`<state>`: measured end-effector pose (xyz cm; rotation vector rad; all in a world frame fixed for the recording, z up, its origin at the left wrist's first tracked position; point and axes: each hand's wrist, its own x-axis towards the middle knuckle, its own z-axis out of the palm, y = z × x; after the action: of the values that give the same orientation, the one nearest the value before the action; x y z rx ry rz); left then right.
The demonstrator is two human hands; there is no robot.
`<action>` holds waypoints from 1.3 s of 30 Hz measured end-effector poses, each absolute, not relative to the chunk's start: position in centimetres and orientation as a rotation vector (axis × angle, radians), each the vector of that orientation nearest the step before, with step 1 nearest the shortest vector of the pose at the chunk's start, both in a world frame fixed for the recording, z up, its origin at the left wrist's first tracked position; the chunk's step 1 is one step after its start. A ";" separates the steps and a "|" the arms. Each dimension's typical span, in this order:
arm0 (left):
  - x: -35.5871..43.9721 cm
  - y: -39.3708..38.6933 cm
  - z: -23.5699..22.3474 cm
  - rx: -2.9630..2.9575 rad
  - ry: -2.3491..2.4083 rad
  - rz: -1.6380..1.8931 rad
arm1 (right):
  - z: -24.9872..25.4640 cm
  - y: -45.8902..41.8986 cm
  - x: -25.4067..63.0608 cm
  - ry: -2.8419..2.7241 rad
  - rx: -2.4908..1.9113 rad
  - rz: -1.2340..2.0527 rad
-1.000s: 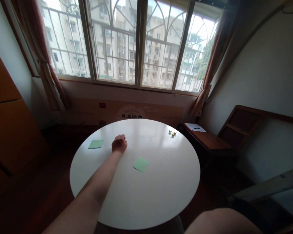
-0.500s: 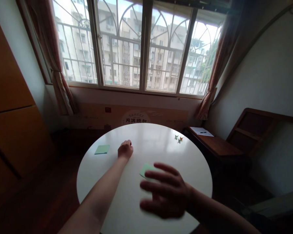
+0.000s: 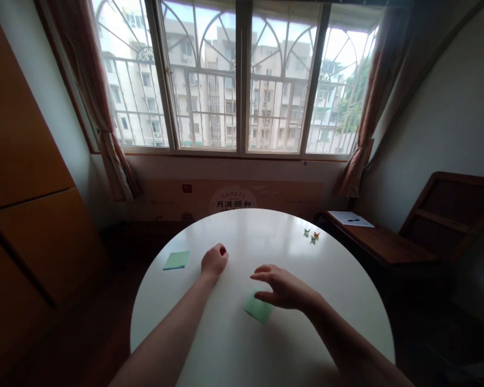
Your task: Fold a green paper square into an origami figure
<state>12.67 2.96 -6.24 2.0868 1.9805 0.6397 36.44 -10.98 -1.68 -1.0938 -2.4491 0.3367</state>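
My left hand rests on the white round table with its fingers curled into a loose fist. Nothing shows in it. To its left lies a small stack of square green paper. A single green sheet of paper lies flat nearer to me. My right hand is over the far right part of that sheet, its thumb and fingers apart, holding nothing. The hand partly covers the sheet. I cannot tell whether the fingertips touch it.
Three small folded paper figures, two green and one orange, stand near the table's far right edge. Beyond that edge is a wooden chair bearing a white sheet with a pen on it. A window with curtains is behind the table.
My right hand has dropped from a raised, blurred position and moved forward to the green sheet, fingers still apart. My left hand stays closed on the table. The camera view has shifted slightly.
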 end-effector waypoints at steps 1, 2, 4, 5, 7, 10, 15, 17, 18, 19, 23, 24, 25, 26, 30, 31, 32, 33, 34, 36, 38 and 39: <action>12.6 3.0 -6.3 2.087 1.963 0.641 | -1.8 -11.0 36.8 -2.457 -1.097 0.359; 12.5 2.9 -6.3 2.088 1.943 0.641 | -1.8 -11.0 37.1 -2.465 -1.103 0.379; 12.4 2.8 -6.2 2.095 1.896 0.640 | -1.9 -10.9 37.6 -2.473 -1.122 0.404; 12.3 2.8 -6.2 2.099 1.873 0.638 | -1.9 -10.8 37.8 -2.480 -1.137 0.418; 12.2 2.7 -6.2 2.105 1.828 0.624 | -2.1 -10.6 38.0 -2.502 -1.174 0.456; 12.0 2.7 -6.0 2.106 1.781 0.604 | -2.6 -10.2 38.1 -2.545 -1.211 0.532; 12.1 2.4 -5.6 2.093 1.744 0.610 | -3.3 -10.0 37.8 -2.571 -1.193 0.607; 12.2 2.2 -5.3 2.089 1.730 0.616 | -3.4 -9.9 37.6 -2.571 -1.180 0.614; 12.2 2.1 -5.2 2.088 1.723 0.619 | -3.4 -9.9 37.5 -2.568 -1.176 0.617; 12.3 1.9 -5.2 2.088 1.715 0.621 | -3.5 -9.9 37.5 -2.563 -1.171 0.619; 12.5 1.6 -5.0 2.093 1.678 0.634 | -3.7 -9.8 37.5 -2.521 -1.164 0.616; 12.6 1.5 -5.0 2.095 1.667 0.638 | -3.8 -9.8 37.5 -2.510 -1.162 0.613; 12.7 1.5 -5.0 2.098 1.656 0.643 | -3.9 -9.7 37.6 -2.500 -1.159 0.611; 12.7 1.5 -4.9 2.100 1.645 0.648 | -4.1 -9.7 37.6 -2.492 -1.156 0.610; 12.8 1.4 -4.9 2.095 1.615 0.672 | -4.5 -9.4 37.6 -2.465 -1.128 0.600; 12.8 1.4 -4.8 2.090 1.610 0.678 | -4.5 -9.4 37.5 -2.459 -1.122 0.598; 12.8 1.4 -4.8 2.084 1.603 0.685 | -4.5 -9.4 37.5 -2.451 -1.113 0.598; 12.8 1.3 -4.8 2.078 1.593 0.691 | -4.5 -9.5 37.4 -2.442 -1.101 0.598; 12.9 1.3 -4.8 2.071 1.581 0.697 | -4.5 -9.5 37.4 -2.431 -1.080 0.599; 13.0 1.2 -4.9 2.056 1.542 0.710 | -4.3 -9.6 37.2 -2.393 -1.014 0.606; 13.2 1.1 -4.9 2.033 1.484 0.726 | -4.2 -9.7 37.1 -2.344 -0.951 0.619; 13.3 1.0 -5.0 2.017 1.451 0.739 | -4.1 -9.7 37.0 -2.320 -0.936 0.628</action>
<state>13.33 1.03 -5.02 2.0175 1.4506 0.7388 37.02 -9.74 -4.08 -0.9363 -2.3200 0.6277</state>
